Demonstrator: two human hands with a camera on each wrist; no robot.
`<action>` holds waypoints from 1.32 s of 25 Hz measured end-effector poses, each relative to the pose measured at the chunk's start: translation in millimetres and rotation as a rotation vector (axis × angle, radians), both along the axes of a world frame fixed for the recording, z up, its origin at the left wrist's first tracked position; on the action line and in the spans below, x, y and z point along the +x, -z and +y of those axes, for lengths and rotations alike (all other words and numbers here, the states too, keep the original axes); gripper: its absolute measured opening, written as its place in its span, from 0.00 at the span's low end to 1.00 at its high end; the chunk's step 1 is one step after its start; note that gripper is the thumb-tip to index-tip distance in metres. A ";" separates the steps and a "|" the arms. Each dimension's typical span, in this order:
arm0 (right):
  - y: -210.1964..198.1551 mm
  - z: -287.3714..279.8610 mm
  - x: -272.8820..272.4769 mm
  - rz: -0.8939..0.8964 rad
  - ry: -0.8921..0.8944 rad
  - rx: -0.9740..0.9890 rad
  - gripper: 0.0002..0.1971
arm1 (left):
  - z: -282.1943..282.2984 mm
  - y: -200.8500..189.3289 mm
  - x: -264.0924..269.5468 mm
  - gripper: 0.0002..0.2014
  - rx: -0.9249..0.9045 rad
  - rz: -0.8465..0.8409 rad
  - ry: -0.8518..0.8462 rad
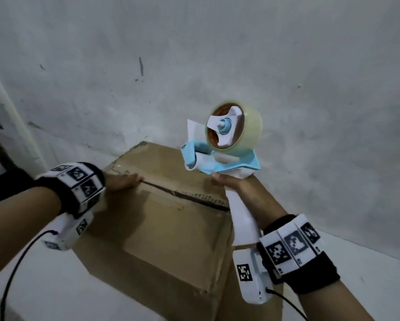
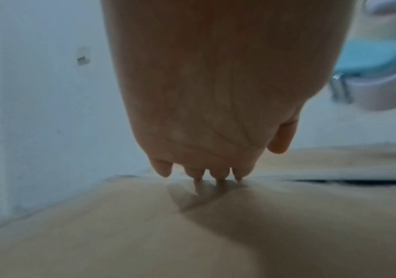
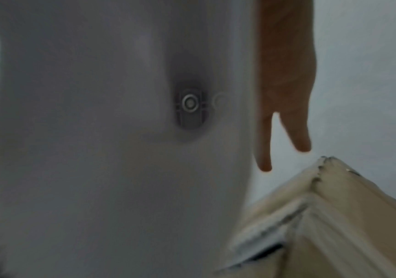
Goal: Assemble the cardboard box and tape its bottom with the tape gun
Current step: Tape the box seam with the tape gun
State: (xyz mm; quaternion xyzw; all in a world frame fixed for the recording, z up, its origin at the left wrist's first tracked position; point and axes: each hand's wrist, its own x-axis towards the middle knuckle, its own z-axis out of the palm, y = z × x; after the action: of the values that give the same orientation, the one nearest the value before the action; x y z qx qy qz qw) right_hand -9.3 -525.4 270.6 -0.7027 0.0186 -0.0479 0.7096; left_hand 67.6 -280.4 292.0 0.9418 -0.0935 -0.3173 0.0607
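— Box [image 1: 162, 228] sits on the white surface [image 1: 55, 286] by the wall [image 1: 194, 54], flaps closed?
— Yes. Left hand [image 1: 122, 181] presses fingers [image 2: 218, 175] together at the box's seam; right hand [image 1: 238, 188] grips the tape gun [image 1: 224, 147] above the box's right edge.

My left hand [image 1: 122, 181] lies palm down, fingers [image 2: 193, 174] bent at the tips and pressing downward, wrist banded and forearm reaching in from the left, while my right hand [image 1: 238, 186] is raised, fingers wrapped round a handle.
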 end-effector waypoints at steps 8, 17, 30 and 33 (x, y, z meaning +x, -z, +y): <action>-35.1 74.9 1.6 -0.002 0.116 -0.164 0.14 | 50.5 20.4 35.4 0.25 0.223 -0.222 0.269; -39.6 107.9 1.1 0.033 0.129 -0.327 0.11 | 91.5 17.8 64.8 0.26 -0.201 -0.011 0.114; -26.3 152.6 -14.3 0.033 0.221 -0.254 0.10 | 97.7 32.0 69.7 0.27 0.061 -0.394 0.218; -30.2 148.6 -36.6 0.031 0.243 -0.233 0.07 | 72.8 13.7 44.3 0.24 -0.190 -0.467 0.259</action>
State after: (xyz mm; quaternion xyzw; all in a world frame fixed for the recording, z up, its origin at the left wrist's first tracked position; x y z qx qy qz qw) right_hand -45.9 -376.9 300.7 -0.7734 0.1087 -0.1245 0.6120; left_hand 111.9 -207.6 278.2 0.9596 -0.2540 -0.0864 0.0846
